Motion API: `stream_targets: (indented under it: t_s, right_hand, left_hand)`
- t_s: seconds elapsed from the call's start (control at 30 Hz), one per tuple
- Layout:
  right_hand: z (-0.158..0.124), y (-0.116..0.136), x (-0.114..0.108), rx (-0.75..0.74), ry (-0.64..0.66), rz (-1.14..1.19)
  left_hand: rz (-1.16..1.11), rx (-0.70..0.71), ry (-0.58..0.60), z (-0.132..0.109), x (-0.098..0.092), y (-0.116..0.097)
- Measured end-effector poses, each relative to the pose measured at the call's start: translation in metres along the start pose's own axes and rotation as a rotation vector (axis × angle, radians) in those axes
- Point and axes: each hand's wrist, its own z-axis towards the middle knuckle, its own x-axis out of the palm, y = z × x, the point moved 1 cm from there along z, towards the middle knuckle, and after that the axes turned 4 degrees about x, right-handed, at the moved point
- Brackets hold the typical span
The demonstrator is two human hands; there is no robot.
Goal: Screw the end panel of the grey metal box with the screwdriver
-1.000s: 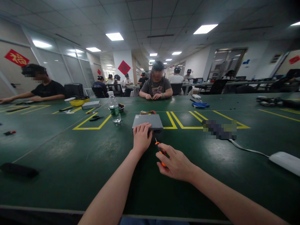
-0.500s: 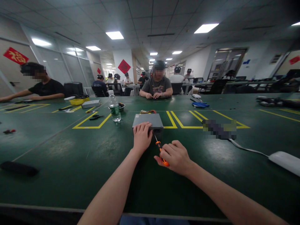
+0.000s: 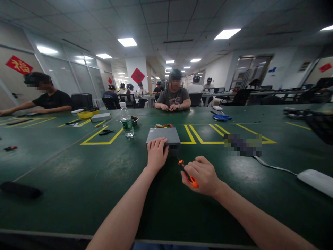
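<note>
A grey metal computer power supply (image 3: 168, 134) sits on the green table in front of me, its power socket facing my side. Over its near left edge lies my left hand (image 3: 157, 152), fingers on the top and thumb against the front face, gripping it. My right hand (image 3: 201, 175) is closed around an orange and black screwdriver (image 3: 181, 163). The screwdriver's tip points toward the unit's front and is a little apart from it. Bundled coloured wires (image 3: 163, 125) come out at the unit's back.
A water bottle (image 3: 127, 121) stands left of the unit beside a small bowl (image 3: 134, 120). Blue gloves (image 3: 221, 117) lie farther back. To the right are a blurred dark item (image 3: 240, 145) and a white device (image 3: 316, 180) with a cable. A person (image 3: 173, 93) sits opposite.
My right hand has drawn the screwdriver back from the unit's front, to the right and toward me. My left hand stays on the power supply. A dark mesh shape has entered at the far right.
</note>
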Motion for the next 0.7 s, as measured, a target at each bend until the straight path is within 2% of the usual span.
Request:
stream_targets:
  t_s: [0.3,0.7]
  right_hand:
    - [-0.001,-0.010,-0.007,0.064,-0.045,-0.041]
    - [-0.003,-0.012,-0.003,0.065,-0.003,-0.065]
  left_hand:
    - [0.009,0.002,0.015,0.000,0.002,0.001]
    - [0.013,-0.001,0.016,0.000,-0.001,0.000]
